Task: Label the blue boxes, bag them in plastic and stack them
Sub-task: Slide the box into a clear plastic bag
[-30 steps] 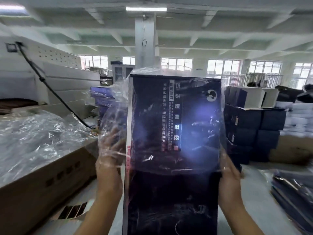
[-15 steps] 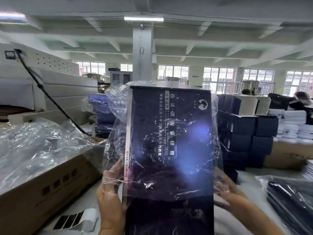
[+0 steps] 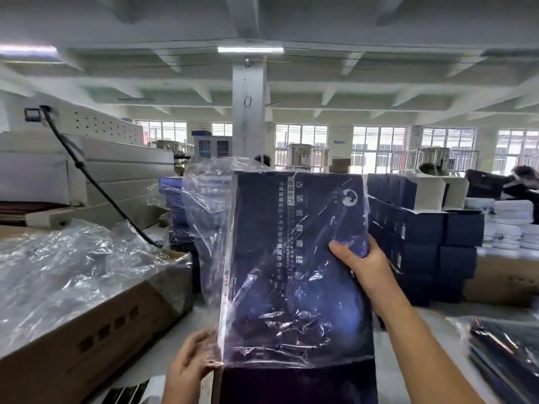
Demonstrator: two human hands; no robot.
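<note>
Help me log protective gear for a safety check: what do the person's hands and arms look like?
The left hand and right hand are bare, with no gloves. The left forearm and right forearm are bare too; no sleeve shows up to the frame's edge. No watch, wristband or ring can be made out.

Left: cardboard carton [image 3: 96,339], grey machine [image 3: 116,167], black cable [image 3: 78,164] | centre: concrete pillar [image 3: 248,112] | rear: windows [image 3: 300,141] | right: stacked white packs [image 3: 510,223]

Light: cool daylight from far windows [image 3: 379,147], ceiling lamp [image 3: 250,50] | Glare: on plastic bag [image 3: 280,325] | Blur: edges soft, lines bowed
</note>
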